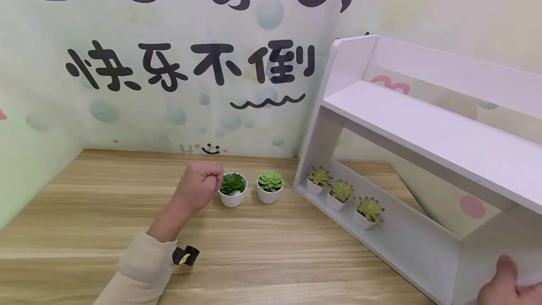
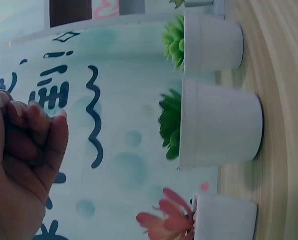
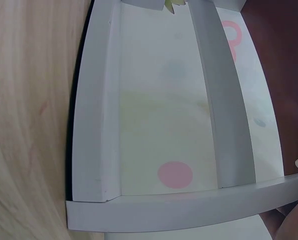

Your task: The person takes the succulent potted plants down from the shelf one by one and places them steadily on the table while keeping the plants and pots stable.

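Note:
My left hand (image 1: 198,186) is curled into a fist above the table, with nothing visible in it. In the left wrist view its fingers (image 2: 37,122) are bent toward the palm. Behind it in the head view stands a dark green succulent (image 1: 233,191) in a white pot, and right of that a light green succulent (image 1: 269,187). A red succulent (image 2: 171,217) shows only in the left wrist view. With its thumb on the inner face, my right hand (image 1: 508,286) grips the side panel of a white shelf (image 1: 423,258). Most of those fingers are hidden.
Three small yellow-green succulents, a left one (image 1: 318,180), a middle one (image 1: 340,194) and a right one (image 1: 368,212), stand on the shelf's bottom board. The wooden table (image 1: 237,258) meets a printed wall (image 1: 169,116) at the back. The shelf stands angled at the right.

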Demonstrator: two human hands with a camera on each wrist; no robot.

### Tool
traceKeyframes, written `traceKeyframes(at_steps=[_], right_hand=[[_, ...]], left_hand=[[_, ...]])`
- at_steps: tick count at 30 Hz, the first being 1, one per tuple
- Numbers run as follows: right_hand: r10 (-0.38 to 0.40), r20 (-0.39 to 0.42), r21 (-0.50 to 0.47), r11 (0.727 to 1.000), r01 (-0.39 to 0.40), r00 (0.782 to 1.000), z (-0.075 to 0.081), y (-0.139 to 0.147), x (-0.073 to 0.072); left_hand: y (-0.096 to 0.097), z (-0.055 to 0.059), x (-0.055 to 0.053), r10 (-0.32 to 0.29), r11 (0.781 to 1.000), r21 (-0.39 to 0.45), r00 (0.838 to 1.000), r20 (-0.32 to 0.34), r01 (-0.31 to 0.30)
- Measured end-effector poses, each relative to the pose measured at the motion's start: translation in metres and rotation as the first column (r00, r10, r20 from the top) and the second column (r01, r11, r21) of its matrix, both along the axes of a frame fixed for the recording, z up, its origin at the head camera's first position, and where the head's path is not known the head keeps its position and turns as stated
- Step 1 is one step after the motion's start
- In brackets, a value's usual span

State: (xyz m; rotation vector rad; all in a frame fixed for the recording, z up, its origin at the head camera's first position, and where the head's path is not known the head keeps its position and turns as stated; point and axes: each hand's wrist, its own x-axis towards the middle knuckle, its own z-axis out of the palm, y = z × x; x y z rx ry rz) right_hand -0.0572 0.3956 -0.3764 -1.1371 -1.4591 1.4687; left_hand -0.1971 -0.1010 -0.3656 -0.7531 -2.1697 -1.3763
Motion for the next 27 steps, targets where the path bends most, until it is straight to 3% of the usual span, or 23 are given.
traceKeyframes(at_steps=[5, 8, 12, 14, 16, 18, 21, 27], right_hand=[[0.036, 0.014, 0.037, 0.999, -0.036, 0.999, 0.001, 0.004, 0.001], [0.04, 0.035, 0.07, 0.997, -0.042, 0.999, 0.001, 0.003, 0.002], [0.013, 0.047, 0.13, 0.991, -0.019, 0.999, 0.001, 0.0, 0.006], [-0.001, 0.061, 0.17, 0.985, -0.009, 0.998, 0.001, -0.001, 0.006], [-0.009, 0.076, 0.201, 0.98, -0.006, 0.997, 0.001, -0.001, 0.007], [-0.012, 0.1, 0.225, 0.974, -0.011, 0.995, 0.002, -0.001, 0.007], [0.002, 0.09, 0.229, 0.973, -0.023, 0.996, 0.001, 0.0, 0.007], [0.026, 0.079, 0.24, 0.97, -0.044, 0.997, -0.003, 0.005, 0.007]], left_hand=[[0.02, -0.002, 0.002, -0.031, 0.991, -0.128, 0.998, 0.047, 0.037], [0.035, -0.004, 0.003, -0.06, 0.971, -0.231, 0.998, 0.037, 0.067], [0.058, -0.007, 0.007, -0.127, 0.914, -0.381, 0.99, 0.06, 0.14], [0.071, -0.006, 0.008, -0.144, 0.881, -0.439, 0.983, 0.111, 0.178], [0.087, -0.006, 0.009, -0.143, 0.851, -0.485, 0.978, 0.155, 0.201], [0.104, -0.007, 0.008, -0.126, 0.837, -0.505, 0.973, 0.195, 0.21], [0.129, -0.012, 0.004, -0.101, 0.847, -0.489, 0.966, 0.237, 0.209], [0.162, -0.03, -0.003, -0.061, 0.918, -0.352, 0.942, 0.329, 0.182]])
